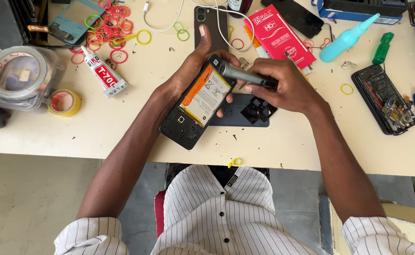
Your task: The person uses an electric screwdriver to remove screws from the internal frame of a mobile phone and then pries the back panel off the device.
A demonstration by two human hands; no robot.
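**Opened phone held over the workbench, driver at its top end**

On the cream workbench (122, 123), roughly mid-width and near the front edge, the left hand (188, 78) is wrapped around an opened phone (199, 101) with its back off, so the white-and-orange battery is showing. Thumb sticks up along the far side, fingers curl under and grip the body. The phone sits tilted, lower corner pointing toward the front edge.

The right hand (283, 85) is clenched around a grey electric screwdriver (245, 75), whose tip meets the phone's top end; exactly what it touches is too small to tell.

Right under both hands lies a dark back cover (238, 115), flat on the bench. Over by the right edge there's another gutted phone (384, 99). At the left edge sits a roll of tape in a clear tub (18, 75), with a glue tube (103, 71) just beside it. Toward the back edge lie a red packet (278, 35) and a teal squeeze bottle (347, 40). Coloured rubber bands (110, 28) are scattered at the back left.
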